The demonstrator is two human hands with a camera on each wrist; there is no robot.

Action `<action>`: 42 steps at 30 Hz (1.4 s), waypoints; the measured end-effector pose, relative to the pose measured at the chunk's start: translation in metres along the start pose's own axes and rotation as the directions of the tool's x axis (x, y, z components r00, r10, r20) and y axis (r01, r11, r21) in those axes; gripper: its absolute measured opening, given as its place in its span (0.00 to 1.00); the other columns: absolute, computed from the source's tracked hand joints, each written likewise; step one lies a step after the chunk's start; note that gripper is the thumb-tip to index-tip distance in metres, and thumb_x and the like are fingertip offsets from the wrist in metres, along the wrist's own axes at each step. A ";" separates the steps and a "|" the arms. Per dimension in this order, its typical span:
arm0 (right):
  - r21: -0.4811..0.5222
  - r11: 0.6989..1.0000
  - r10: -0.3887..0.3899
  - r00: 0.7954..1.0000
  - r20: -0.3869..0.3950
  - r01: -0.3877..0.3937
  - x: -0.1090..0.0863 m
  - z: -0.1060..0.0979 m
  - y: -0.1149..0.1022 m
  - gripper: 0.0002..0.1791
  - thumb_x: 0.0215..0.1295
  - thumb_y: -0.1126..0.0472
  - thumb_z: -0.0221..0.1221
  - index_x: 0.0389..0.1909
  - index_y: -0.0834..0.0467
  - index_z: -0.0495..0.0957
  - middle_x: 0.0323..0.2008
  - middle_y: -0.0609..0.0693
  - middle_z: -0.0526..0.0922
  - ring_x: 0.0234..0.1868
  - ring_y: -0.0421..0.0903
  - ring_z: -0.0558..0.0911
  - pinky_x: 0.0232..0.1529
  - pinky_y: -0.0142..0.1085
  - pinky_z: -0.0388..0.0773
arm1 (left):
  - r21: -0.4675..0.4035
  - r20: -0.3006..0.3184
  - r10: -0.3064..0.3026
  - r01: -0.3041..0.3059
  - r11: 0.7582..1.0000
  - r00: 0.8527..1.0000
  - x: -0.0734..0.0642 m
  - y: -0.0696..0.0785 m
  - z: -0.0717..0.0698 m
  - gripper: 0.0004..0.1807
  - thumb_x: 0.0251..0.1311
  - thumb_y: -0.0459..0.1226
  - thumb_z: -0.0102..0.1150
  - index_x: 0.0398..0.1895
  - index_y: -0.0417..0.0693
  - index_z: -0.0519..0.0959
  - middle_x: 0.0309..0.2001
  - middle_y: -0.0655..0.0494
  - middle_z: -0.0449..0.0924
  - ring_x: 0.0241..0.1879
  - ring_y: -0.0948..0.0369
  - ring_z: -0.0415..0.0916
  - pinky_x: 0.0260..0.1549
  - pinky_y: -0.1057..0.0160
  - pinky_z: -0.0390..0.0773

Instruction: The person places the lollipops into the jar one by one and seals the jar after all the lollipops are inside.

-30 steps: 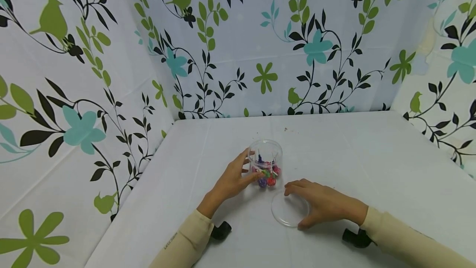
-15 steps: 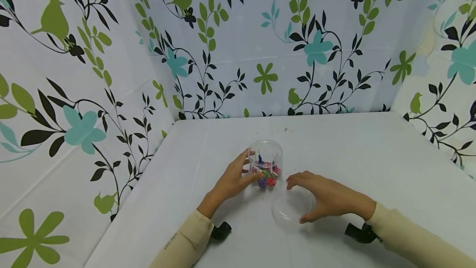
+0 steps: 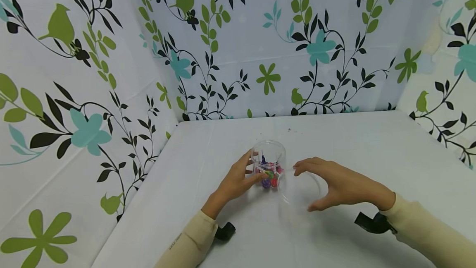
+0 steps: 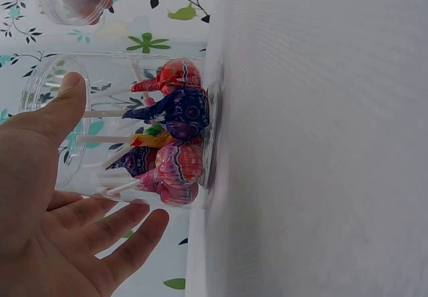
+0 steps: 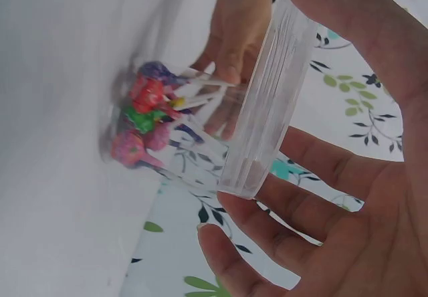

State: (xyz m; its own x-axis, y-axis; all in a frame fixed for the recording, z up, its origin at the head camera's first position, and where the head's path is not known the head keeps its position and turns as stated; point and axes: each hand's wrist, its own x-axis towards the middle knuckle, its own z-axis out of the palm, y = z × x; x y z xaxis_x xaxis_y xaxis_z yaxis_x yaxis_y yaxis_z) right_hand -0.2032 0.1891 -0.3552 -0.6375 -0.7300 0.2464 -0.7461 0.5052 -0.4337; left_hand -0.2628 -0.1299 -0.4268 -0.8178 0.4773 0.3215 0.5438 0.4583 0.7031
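A clear plastic jar (image 3: 268, 155) stands upright on the white table, without a cover on its mouth. Inside are several wrapped lollipops (image 4: 180, 116), red, purple, pink and green, their white sticks pointing up. My left hand (image 3: 234, 182) holds the jar from its left side, thumb in front and fingers round the back. To the right, my right hand (image 3: 343, 185) grips a round clear lid (image 5: 271, 103) by its edge between thumb and fingertips. The lid is raised off the table, close to the jar but apart from its mouth.
The white table (image 3: 223, 144) reaches back to a cloth (image 3: 230, 44) printed with leaves, birds and flowers, which also hangs at both sides. Black wrist mounts (image 3: 373, 222) sit under both sleeves. A few small specks lie near the table's back.
My right hand has lifted the lid from the table, moving it up and slightly right. The left hand keeps its hold on the jar, and the head view has shifted a little.
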 end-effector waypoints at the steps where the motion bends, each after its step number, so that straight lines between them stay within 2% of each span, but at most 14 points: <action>1: 0.000 1.000 -0.002 1.000 -0.005 0.002 0.002 -0.003 -0.001 0.37 0.52 0.40 0.79 0.60 0.45 0.75 0.66 0.42 0.74 0.65 0.48 0.75 0.60 0.55 0.79 | -0.001 -0.002 0.003 -0.003 1.000 1.000 0.000 0.000 0.000 0.49 0.68 0.50 0.69 0.83 0.47 0.53 0.74 0.47 0.66 0.69 0.50 0.70 0.58 0.55 0.80; 5: -0.006 1.000 -0.007 1.000 -0.016 0.007 0.009 -0.013 -0.005 0.38 0.52 0.38 0.78 0.60 0.47 0.75 0.66 0.43 0.74 0.65 0.50 0.74 0.61 0.56 0.78 | 0.004 -0.004 0.011 -0.011 1.000 1.000 -0.001 0.000 0.000 0.48 0.68 0.49 0.68 0.83 0.46 0.53 0.74 0.45 0.66 0.69 0.49 0.70 0.58 0.54 0.81; 11: -0.012 1.000 -0.005 1.000 -0.027 0.005 0.023 -0.022 -0.004 0.41 0.54 0.31 0.73 0.62 0.49 0.76 0.67 0.47 0.74 0.66 0.52 0.74 0.62 0.60 0.76 | 0.002 0.002 0.007 -0.007 1.000 1.000 -0.002 0.001 -0.001 0.48 0.68 0.48 0.69 0.83 0.45 0.53 0.73 0.44 0.66 0.69 0.50 0.70 0.57 0.54 0.81; 16: -0.002 1.000 -0.005 0.999 -0.041 0.005 0.034 -0.026 -0.001 0.41 0.51 0.35 0.77 0.62 0.50 0.77 0.67 0.47 0.75 0.67 0.53 0.73 0.63 0.60 0.75 | -0.006 0.008 0.012 -0.012 1.000 1.000 -0.002 0.001 -0.002 0.48 0.69 0.47 0.69 0.83 0.43 0.52 0.73 0.44 0.67 0.69 0.50 0.70 0.57 0.53 0.81; 25: -0.014 0.999 0.030 0.999 -0.032 -0.031 0.051 -0.030 0.001 0.40 0.52 0.41 0.80 0.61 0.54 0.78 0.66 0.56 0.76 0.69 0.60 0.71 0.64 0.65 0.72 | -0.003 0.006 0.012 -0.012 1.000 1.000 0.000 -0.001 -0.002 0.48 0.69 0.48 0.69 0.83 0.45 0.53 0.74 0.44 0.66 0.69 0.50 0.70 0.58 0.54 0.81; 33: -0.013 0.999 0.032 0.999 -0.034 -0.033 0.069 -0.028 0.008 0.38 0.50 0.46 0.82 0.60 0.55 0.79 0.64 0.52 0.78 0.73 0.64 0.66 0.68 0.67 0.65 | -0.010 0.006 0.014 -0.014 1.000 1.000 0.000 0.000 -0.001 0.48 0.69 0.48 0.68 0.83 0.46 0.53 0.73 0.47 0.67 0.69 0.52 0.70 0.57 0.55 0.81; 42: -0.008 0.999 0.041 0.999 -0.023 -0.041 0.089 -0.026 0.015 0.39 0.49 0.51 0.82 0.61 0.60 0.78 0.61 0.52 0.80 0.64 0.57 0.76 0.63 0.60 0.75 | -0.018 0.007 0.000 0.000 1.000 1.000 0.001 0.001 -0.001 0.48 0.69 0.48 0.68 0.83 0.45 0.53 0.73 0.48 0.67 0.69 0.53 0.71 0.58 0.56 0.81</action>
State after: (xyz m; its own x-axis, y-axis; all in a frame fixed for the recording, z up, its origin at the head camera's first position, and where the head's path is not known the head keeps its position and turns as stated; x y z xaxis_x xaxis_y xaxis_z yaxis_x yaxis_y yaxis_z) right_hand -0.2758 0.1435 -0.3175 -0.6715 -0.6982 0.2482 -0.7210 0.5385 -0.4361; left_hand -0.2635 -0.1292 -0.4250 -0.8166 0.4825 0.3169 0.5400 0.4446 0.7146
